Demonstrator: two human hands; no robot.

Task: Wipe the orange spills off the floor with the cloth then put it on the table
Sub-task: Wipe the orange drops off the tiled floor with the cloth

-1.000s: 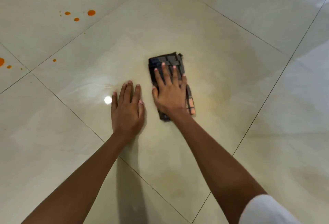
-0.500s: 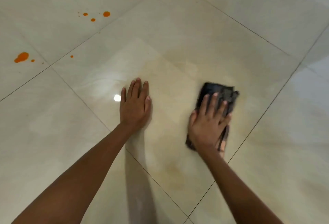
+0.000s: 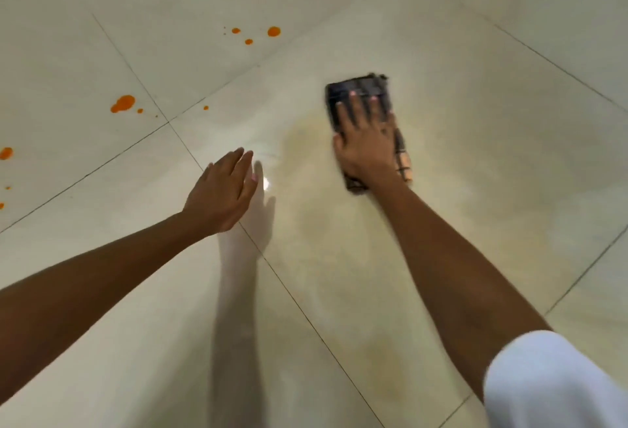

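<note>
A dark folded cloth (image 3: 356,89) with a checked pattern lies flat on the pale tiled floor, right of centre. My right hand (image 3: 367,142) presses down on it with the fingers spread, covering its middle. My left hand (image 3: 226,189) hovers just above the floor to the left, fingers together and empty, with its shadow beneath. Orange spills dot the floor at the left: a group of drops (image 3: 273,31) further away, a bigger blot (image 3: 123,103), and more drops (image 3: 6,153) at the left edge. A faint yellowish smear (image 3: 306,142) shows beside the cloth.
Glossy cream tiles with dark grout lines (image 3: 190,155) fill the view. A bright light reflection (image 3: 265,184) sits beside my left hand. No table is in view.
My right hand has slid the cloth away from me and leftward, back across the tile. My left hand has lifted off the floor, where it lay flat before.
</note>
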